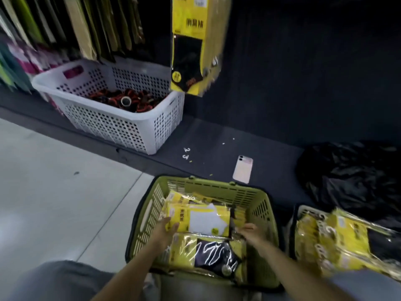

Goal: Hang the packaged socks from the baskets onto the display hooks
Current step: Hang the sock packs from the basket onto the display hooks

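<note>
Though not yet lifted clear: white-sock pack (208, 218), yellow card in clear wrap, lying flat and topmost in green basket (217, 189), near centre. Beneath and nearer, touching it: dark-sock pack (213, 255), same yellow card. Further yellow packs tucked at the far-left inside of the same basket.

Left hand (166, 227): at left edge of white-sock pack, thumb over the top face, fingers along the edge; grip narrow, pinching the pack. Right hand (249, 232): at right edge, fingers curled downward against it; grip closed on the pack or merely touching, cannot tell.

Step in hand, as judged: raising one pack out for hanging. Advice: take the top pack alone, peeling it free of the slippery wrap beneath; keep it level between both edges; find the hanger end before turning toward the display; avoid creasing the card.

Just right of green basket: second basket (303, 210), pale, heaped with yellow packs (332, 237), blurred. Far centre, against the dark display wall: hung pack (191, 46), yellow with black sock, its hook out of view. Far left: white basket (104, 124) on dark ledge (217, 135), holding orange-and-black items; rows of hanging goods (71, 25) above it. On the ledge, apart from the baskets: loose white hooks (186, 153), phone (243, 169) face down, black bag (351, 177) at right. Pale floor (54, 170) at near left.
</note>
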A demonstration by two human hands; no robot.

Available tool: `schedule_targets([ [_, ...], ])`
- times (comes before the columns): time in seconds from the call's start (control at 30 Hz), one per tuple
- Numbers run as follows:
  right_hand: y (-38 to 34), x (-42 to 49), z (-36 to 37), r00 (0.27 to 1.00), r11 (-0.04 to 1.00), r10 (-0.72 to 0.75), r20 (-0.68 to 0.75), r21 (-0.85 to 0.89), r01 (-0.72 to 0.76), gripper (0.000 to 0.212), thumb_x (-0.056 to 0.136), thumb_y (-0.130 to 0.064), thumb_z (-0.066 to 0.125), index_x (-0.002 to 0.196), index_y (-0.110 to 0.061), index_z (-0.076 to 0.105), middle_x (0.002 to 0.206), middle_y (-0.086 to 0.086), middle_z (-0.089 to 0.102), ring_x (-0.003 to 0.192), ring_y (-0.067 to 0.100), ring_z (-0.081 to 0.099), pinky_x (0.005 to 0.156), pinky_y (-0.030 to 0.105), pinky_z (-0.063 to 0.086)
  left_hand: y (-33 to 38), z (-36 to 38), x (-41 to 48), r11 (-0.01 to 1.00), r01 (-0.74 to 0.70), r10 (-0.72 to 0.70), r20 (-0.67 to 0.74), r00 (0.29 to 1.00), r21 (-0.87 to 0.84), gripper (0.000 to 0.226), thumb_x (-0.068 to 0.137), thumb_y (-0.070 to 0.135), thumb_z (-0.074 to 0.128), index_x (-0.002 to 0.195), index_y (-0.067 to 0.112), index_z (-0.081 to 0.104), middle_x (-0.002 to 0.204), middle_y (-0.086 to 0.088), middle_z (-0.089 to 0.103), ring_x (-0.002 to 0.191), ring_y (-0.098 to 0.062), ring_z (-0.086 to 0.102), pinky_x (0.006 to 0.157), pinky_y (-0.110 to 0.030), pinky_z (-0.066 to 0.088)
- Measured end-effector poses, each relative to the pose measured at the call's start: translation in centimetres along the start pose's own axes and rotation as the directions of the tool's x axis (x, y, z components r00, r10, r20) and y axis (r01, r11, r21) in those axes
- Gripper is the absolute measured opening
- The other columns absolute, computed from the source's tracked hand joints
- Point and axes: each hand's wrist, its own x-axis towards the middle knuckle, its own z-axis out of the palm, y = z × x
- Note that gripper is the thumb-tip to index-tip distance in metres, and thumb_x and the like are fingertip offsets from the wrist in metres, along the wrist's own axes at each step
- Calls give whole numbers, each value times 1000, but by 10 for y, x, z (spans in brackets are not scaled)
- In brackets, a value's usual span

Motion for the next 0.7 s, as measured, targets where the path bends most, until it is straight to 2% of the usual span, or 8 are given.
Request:
schedule_targets([
  [0.1, 20, 3, 1, 989, 985, 76, 124, -164, -55, 59, 85, -16, 70, 133, 4, 42, 130, 16, 52, 120, 28, 51, 82, 24, 43, -12, -1, -2, 996, 62, -67, 72, 995, 66, 30, 95, 25, 55, 119, 7, 55, 116, -9, 62, 106, -24, 58, 84, -26, 47],
  [0.17, 31, 5, 4, 962, 967, 159, 221, -230, -107, 57, 86, -21, 70, 135, -5, 44, 137, 11, 50, 128, 26, 46, 80, 22, 42, -12, 1, -5, 992, 121, -122, 204, 971, 18, 9, 98, 14, 47, 92, 16, 54, 92, 2, 58, 91, -17, 55, 68, -12, 44],
  [0.23, 38, 3, 14, 937, 938, 240, 252, -308, -158, 62, 85, -26, 71, 136, -9, 40, 139, 8, 48, 129, 25, 45, 87, 26, 41, -16, 6, -4, 994, 50, -79, 318, 945, 100, 28, 100, 1, 38, 77, 12, 49, 74, -3, 54, 68, -13, 57, 57, -14, 47],
  [0.3, 43, 4, 27, 960, 941, 207, 191, -305, -143, 68, 83, -19, 73, 139, -4, 38, 140, 12, 47, 126, 26, 48, 96, 28, 44, -17, 10, -11, 983, 76, -135, 368, 920, 168, 11, 100, 10, 42, 94, 8, 51, 96, -12, 55, 86, -19, 61, 76, -29, 51],
  [0.37, 45, 2, 33, 978, 949, 172, 116, -285, -133, 71, 80, -16, 76, 139, -2, 38, 138, 16, 48, 124, 28, 50, 101, 34, 45, -16, 14, -12, 982, 125, -174, 400, 900, 144, 27, 98, 20, 48, 121, 8, 41, 114, -11, 48, 105, -24, 52, 85, -31, 45],
  [0.5, 47, 1, 23, 968, 956, 219, 119, -222, -189, 85, 73, -27, 82, 140, -4, 34, 144, 14, 40, 128, 26, 44, 88, 25, 39, -6, 16, -13, 987, 155, -157, 406, 901, 38, 38, 97, 19, 51, 127, 5, 33, 124, -16, 48, 113, -28, 51, 90, -35, 46],
  [0.6, 40, -1, 17, 944, 975, 206, 257, -135, -177, 67, 72, -31, 82, 127, -12, 49, 135, 8, 50, 106, 12, 55, 76, 21, 42, -5, 16, -12, 975, 220, -203, 388, 899, -1, 44, 97, 17, 50, 132, 1, 30, 124, -17, 49, 108, -27, 54, 83, -32, 49],
  [0.7, 28, -6, 19, 925, 986, 156, 347, -7, -164, 88, 72, -33, 80, 143, -13, 32, 130, 2, 49, 116, 16, 49, 95, 32, 40, 2, 16, -18, 965, 250, -209, 334, 919, -84, 40, 97, 17, 50, 129, -4, 38, 114, -17, 54, 90, -18, 54, 63, -21, 50],
])
